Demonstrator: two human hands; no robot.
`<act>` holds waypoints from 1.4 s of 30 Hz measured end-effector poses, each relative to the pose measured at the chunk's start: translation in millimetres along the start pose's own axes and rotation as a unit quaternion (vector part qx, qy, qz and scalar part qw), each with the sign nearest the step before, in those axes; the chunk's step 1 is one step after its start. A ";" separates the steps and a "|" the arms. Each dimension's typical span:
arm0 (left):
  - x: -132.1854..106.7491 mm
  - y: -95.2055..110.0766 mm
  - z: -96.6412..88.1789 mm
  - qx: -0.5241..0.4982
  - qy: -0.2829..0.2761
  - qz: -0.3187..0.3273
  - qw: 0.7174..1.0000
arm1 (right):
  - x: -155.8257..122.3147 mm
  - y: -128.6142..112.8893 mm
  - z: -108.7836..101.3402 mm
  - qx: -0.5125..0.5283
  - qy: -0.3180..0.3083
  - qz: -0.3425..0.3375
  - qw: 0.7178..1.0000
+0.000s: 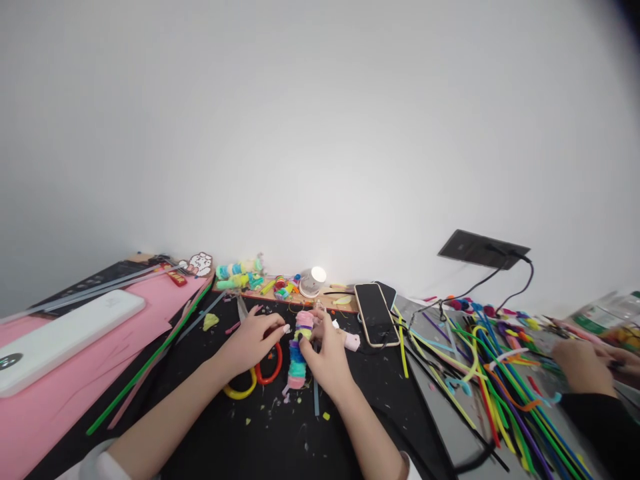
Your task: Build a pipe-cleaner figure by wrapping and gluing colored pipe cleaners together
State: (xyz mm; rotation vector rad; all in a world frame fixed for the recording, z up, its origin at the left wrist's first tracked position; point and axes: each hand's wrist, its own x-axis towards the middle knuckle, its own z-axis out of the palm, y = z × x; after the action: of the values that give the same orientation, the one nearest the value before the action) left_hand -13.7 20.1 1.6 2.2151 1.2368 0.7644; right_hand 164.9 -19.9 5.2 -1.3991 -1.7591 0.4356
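Observation:
A fuzzy multicoloured pipe-cleaner figure [298, 353], banded pink, yellow, purple, blue and green, lies on the black mat [280, 433]. My right hand [327, 357] is closed on its upper part, fingers pinched round the pink and yellow bands. My left hand [254, 340] rests beside it on the left, fingers curled, fingertips reaching toward the figure's top. Under my left hand lie scissors with red and yellow handles [260, 377].
A heap of coloured pipe cleaners [500, 373] covers the right side, where another person's hand [583, 367] works. A phone [376, 313] lies behind my right hand. Finished fuzzy figures [239, 273] and a tape roll [311, 283] sit by the wall. Pink paper [75, 380] and a white power bank [60, 337] lie left.

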 end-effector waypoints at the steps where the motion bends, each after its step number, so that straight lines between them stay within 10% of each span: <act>1: 0.2 -2.0 1.1 0.013 0.000 0.002 1.000 | -0.6 -1.3 1.1 -0.010 -0.017 0.011 1.000; 16: 2.5 -16.6 2.6 0.103 0.096 -0.011 0.990 | -4.1 -9.1 11.1 -0.215 -0.022 -0.077 0.973; 29: 59.0 0.3 -50.1 0.196 0.146 -0.140 0.960 | -7.9 -80.7 -12.8 -0.119 -0.112 -0.144 0.976; 42: 78.1 -30.7 -61.8 0.139 0.237 -0.259 0.926 | -34.0 -134.5 17.8 0.011 -0.195 -0.203 0.959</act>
State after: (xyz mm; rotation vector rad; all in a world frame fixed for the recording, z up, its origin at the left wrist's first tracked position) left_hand -39.9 111.2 44.6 1.7996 2.1750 0.9738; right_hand 67.1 -90.5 75.9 -0.9368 -2.2893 0.5263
